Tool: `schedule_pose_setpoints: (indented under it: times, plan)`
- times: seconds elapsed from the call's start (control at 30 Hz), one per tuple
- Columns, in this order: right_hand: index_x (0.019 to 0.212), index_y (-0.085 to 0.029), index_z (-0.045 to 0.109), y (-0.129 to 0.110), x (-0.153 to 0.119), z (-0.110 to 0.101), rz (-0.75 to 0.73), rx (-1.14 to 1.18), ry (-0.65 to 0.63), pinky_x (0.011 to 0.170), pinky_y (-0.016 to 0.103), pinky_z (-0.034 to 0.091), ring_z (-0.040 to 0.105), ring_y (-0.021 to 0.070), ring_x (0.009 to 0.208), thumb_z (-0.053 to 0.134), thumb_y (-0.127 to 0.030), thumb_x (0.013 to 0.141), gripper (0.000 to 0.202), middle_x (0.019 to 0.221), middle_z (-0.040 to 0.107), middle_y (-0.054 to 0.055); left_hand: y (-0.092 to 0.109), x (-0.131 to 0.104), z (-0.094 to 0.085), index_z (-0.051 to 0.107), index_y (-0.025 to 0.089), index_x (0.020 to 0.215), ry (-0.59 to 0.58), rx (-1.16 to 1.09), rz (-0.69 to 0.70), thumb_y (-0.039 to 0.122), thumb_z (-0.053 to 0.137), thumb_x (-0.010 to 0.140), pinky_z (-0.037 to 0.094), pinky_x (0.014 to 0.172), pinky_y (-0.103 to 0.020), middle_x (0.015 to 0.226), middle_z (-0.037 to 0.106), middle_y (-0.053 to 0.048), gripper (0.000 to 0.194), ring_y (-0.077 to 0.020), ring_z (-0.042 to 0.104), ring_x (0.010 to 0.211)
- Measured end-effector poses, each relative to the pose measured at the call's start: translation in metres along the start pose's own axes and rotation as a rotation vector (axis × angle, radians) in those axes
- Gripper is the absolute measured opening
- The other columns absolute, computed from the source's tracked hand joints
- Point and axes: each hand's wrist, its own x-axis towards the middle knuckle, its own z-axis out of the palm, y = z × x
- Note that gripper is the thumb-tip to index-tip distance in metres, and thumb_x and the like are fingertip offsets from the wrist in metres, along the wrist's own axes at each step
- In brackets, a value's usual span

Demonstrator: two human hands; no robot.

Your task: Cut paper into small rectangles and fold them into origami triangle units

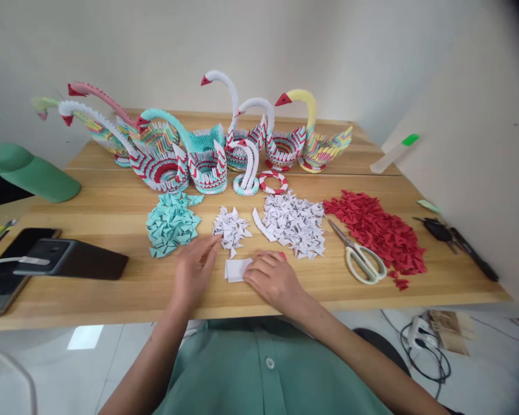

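A small folded white paper [237, 270] lies on the wooden table [112, 302] near its front edge. My right hand [273, 278] rests on the paper's right end, fingers together and pressing it down; a bit of red shows by the fingertips. To the left, my left hand [195, 270] is on the table with its fingers bent, fingertips near a small pile of white folded pieces [231, 227]; whether it holds anything is too small to tell. Behind my right hand are a curved white strip [263, 225] and a larger white pile [294, 223].
Teal pieces [173, 223] lie left, red pieces [374, 227] and scissors [361, 256] right. Paper swans [207, 167] stand along the back beside a red-and-white ring [273, 182]. A green bottle [34, 172], a phone [2, 282] and a dark box [75, 257] are far left.
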Motion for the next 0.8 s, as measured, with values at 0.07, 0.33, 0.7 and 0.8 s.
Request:
schedule_pose_setpoints:
  times: [0.07,0.33,0.7,0.8]
  plan:
    - [0.080,-0.020,0.064,-0.001,0.001,0.000,0.010,0.013,-0.007,0.084,0.035,0.043,0.058,0.0171,0.081,0.055,-0.018,0.094,0.017,0.082,0.069,0.002,0.000,0.000,0.000,0.072,0.022,0.104,-0.003,-0.007,0.001,0.026,0.053,0.092,0.050,0.089,-0.036,0.104,0.076,-0.006,0.023,-0.0223,0.069,0.099]
    - [0.083,-0.019,0.065,0.004,0.009,-0.015,0.072,0.216,0.034,0.081,0.034,0.044,0.063,0.0169,0.080,0.052,-0.025,0.098,0.021,0.084,0.073,0.003,0.020,0.000,-0.008,0.074,0.019,0.100,-0.168,-0.254,0.007,0.029,0.057,0.090,0.052,0.083,-0.033,0.097,0.078,-0.008,0.022,-0.0225,0.071,0.091]
    - [0.106,-0.022,0.064,0.011,0.019,-0.047,0.249,0.341,0.202,0.082,0.032,0.049,0.066,0.0165,0.087,0.046,-0.019,0.099,0.019,0.094,0.073,0.004,0.043,-0.001,0.000,0.071,0.017,0.070,-0.201,-0.481,-0.333,0.031,0.066,0.079,0.045,0.053,-0.022,0.062,0.068,-0.001,0.017,-0.0134,0.058,0.057]
    - [0.106,-0.022,0.063,0.014,0.012,-0.050,0.186,0.402,0.185,0.084,0.032,0.050,0.065,0.0172,0.092,0.048,-0.014,0.097,0.020,0.098,0.072,0.005,0.042,0.000,0.002,0.068,0.016,0.067,-0.193,-0.631,-0.459,0.034,0.067,0.076,0.042,0.049,-0.020,0.056,0.062,0.001,0.021,-0.0107,0.052,0.051]
